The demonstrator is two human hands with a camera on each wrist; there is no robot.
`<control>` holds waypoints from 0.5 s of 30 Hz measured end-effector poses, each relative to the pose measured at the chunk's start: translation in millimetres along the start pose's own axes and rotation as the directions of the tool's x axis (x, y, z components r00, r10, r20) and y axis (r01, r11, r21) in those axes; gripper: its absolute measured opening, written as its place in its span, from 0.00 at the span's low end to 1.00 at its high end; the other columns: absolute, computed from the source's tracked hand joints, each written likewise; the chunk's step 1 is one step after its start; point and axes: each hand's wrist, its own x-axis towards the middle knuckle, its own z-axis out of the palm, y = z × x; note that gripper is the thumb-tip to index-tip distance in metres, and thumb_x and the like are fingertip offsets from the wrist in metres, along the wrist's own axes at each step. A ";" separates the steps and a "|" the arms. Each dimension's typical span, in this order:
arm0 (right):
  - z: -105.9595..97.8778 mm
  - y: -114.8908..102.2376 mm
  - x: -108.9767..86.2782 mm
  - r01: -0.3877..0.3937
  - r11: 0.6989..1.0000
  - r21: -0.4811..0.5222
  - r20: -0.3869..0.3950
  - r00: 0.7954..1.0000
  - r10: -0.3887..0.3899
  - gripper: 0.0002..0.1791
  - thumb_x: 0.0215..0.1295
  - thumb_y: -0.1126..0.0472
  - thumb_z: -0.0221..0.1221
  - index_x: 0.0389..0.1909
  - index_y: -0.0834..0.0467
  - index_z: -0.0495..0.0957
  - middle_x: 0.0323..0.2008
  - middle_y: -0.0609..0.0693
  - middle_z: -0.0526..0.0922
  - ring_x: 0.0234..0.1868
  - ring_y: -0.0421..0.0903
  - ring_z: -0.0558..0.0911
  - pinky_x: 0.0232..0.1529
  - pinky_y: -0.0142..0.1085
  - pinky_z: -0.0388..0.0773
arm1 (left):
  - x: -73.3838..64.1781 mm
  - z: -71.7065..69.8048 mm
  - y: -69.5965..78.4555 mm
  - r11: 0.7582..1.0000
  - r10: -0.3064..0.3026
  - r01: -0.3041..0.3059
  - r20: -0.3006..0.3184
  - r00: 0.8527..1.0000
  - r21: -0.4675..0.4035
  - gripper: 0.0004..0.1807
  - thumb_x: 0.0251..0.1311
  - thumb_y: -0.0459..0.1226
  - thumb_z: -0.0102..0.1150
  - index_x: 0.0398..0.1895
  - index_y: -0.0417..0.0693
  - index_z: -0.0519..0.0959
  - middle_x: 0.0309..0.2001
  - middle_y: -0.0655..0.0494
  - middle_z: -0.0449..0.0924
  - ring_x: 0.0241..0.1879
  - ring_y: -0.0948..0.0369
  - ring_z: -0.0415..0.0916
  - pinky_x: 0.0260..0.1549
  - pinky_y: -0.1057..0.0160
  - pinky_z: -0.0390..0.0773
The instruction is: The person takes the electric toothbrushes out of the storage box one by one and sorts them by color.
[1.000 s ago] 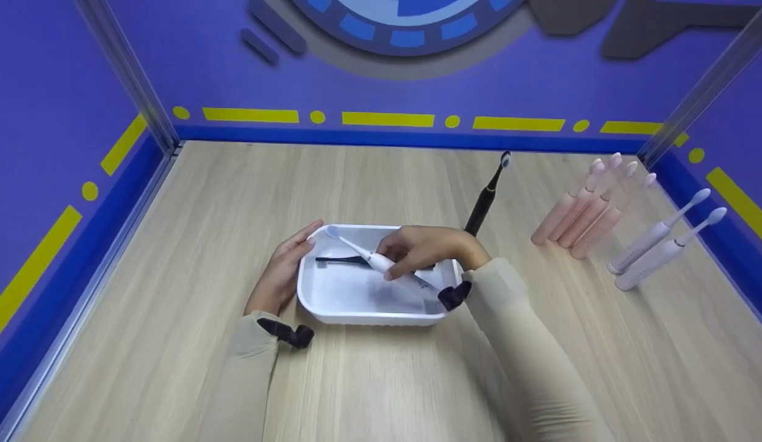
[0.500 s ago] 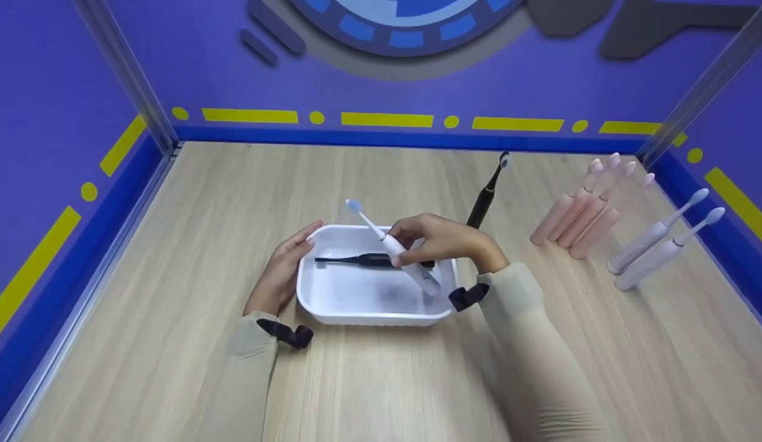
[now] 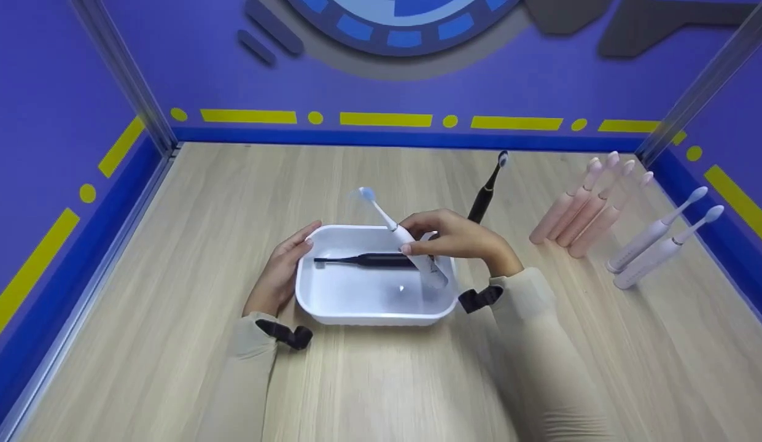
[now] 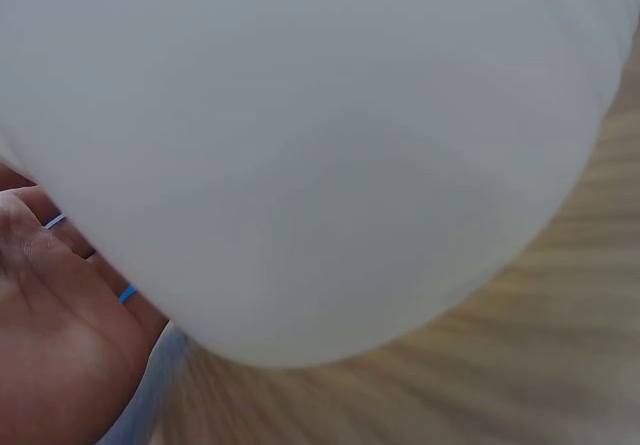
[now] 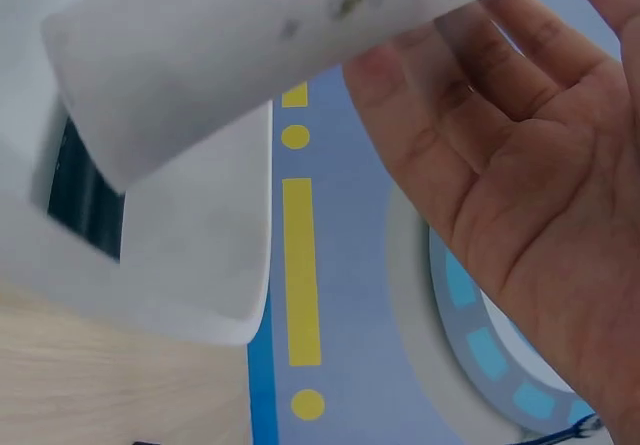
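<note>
A white plastic tray (image 3: 377,318) stands mid-table, and inside it lies a black electric toothbrush (image 3: 384,261). My left hand (image 3: 279,270) holds the tray's left end, thumb at the rim and fingers along the outside. In the left wrist view the tray wall (image 4: 320,165) fills most of the picture. Between the thumb and fingers of my right hand (image 3: 457,238) is a white electric toothbrush (image 3: 425,267), tilted with its head up and to the left over the tray. Its handle base (image 5: 200,65) shows close up in the right wrist view.
Behind the right hand, another black electric toothbrush (image 3: 482,199) stands upright. Several pink electric toothbrushes (image 3: 578,218) stand together farther right, with two pale ones (image 3: 648,255) beside them. Blue walls (image 3: 393,86) enclose the table.
My right hand has lifted the white toothbrush and moved it right and back, tilting it more upright. The black toothbrush in the tray is now less covered. My left hand has stayed put.
</note>
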 end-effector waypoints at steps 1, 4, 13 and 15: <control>-0.8 0.7 -1.4 0.007 1.000 0.005 -0.009 1.000 -0.007 0.22 0.61 0.55 0.64 0.53 0.62 0.78 0.42 0.52 0.84 0.43 0.46 0.81 0.48 0.40 0.83 | 0.0 0.1 0.1 1.000 -0.002 0.002 -0.003 1.000 0.000 0.26 0.71 0.33 0.43 0.72 0.44 0.60 0.74 0.51 0.56 0.73 0.56 0.54 0.72 0.60 0.58; -2.8 3.0 -6.1 0.015 1.000 0.016 -0.043 0.999 -0.014 0.21 0.61 0.55 0.64 0.52 0.62 0.78 0.42 0.52 0.84 0.44 0.47 0.81 0.49 0.40 0.83 | -0.1 0.2 0.1 1.000 -0.007 0.007 -0.012 1.000 0.006 0.26 0.71 0.33 0.42 0.72 0.45 0.61 0.74 0.52 0.57 0.73 0.57 0.55 0.72 0.61 0.58; -5.7 7.5 -21.6 0.005 0.999 0.046 -0.172 0.985 0.003 0.16 0.60 0.56 0.64 0.48 0.58 0.79 0.41 0.52 0.82 0.46 0.47 0.80 0.49 0.39 0.81 | -0.4 -0.3 -0.1 1.000 -0.009 0.009 -0.011 1.000 0.017 0.26 0.71 0.33 0.42 0.72 0.45 0.61 0.74 0.53 0.58 0.73 0.58 0.55 0.71 0.61 0.58; -7.0 7.4 -24.6 0.016 0.999 0.047 -0.186 0.983 -0.007 0.16 0.61 0.57 0.64 0.48 0.58 0.79 0.41 0.52 0.82 0.45 0.47 0.80 0.48 0.38 0.82 | -0.5 -0.2 0.1 1.000 -0.010 0.010 -0.009 1.000 0.019 0.26 0.71 0.34 0.42 0.72 0.46 0.61 0.74 0.53 0.57 0.73 0.58 0.55 0.71 0.62 0.58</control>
